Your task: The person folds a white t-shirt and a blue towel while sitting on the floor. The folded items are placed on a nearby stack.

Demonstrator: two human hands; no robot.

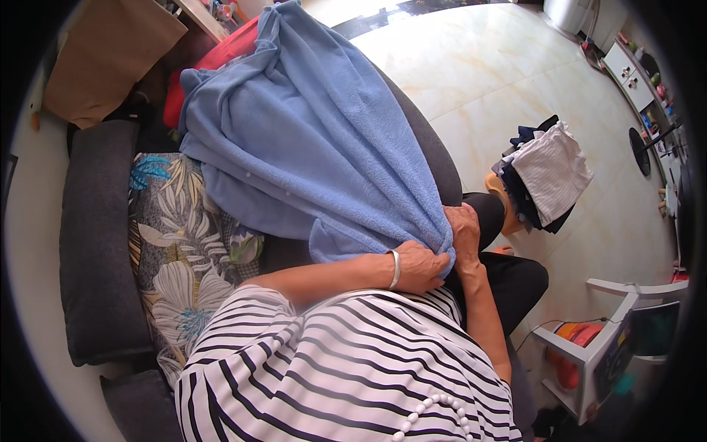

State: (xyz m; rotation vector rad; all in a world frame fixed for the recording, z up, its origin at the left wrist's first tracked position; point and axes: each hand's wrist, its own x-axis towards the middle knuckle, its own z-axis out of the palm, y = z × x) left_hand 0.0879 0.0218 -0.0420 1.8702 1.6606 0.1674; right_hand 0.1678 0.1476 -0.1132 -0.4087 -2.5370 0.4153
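A light blue fleece blanket spreads over the sofa, from the far end down to my lap. Its near end is bunched into thick folds. My left hand, with a silver bangle at the wrist, is closed on the bunched edge. Just to the right, my right hand grips the same gathered end from the other side, its fingers partly hidden behind the cloth. A small corner of the blanket turns up left of my hands.
The sofa has a floral cover and a dark grey back cushion. Folded clothes are stacked on an orange support beside my knees. A white stand is at lower right. Red fabric and a brown bag lie beyond.
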